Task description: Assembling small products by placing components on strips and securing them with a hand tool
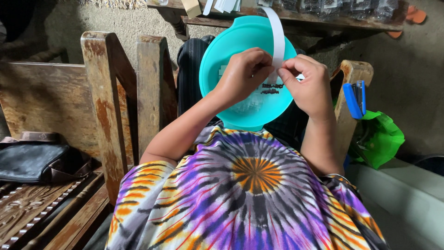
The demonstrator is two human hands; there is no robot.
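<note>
White paper strip [279,34], thin, light and floppy, rose above the turquoise bowl [217,60]. Left hand [243,74] and right hand [307,85] each had their grip pinched together on its lower end, over the bowl's middle; pinching near that end seemed best, since it would likely crease or tear easily.

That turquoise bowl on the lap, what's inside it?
Inside the turquoise bowl lie small dark pieces and something pale. The left hand and right hand, pinching a white paper strip, cover the middle, so the rest is hidden.
</note>
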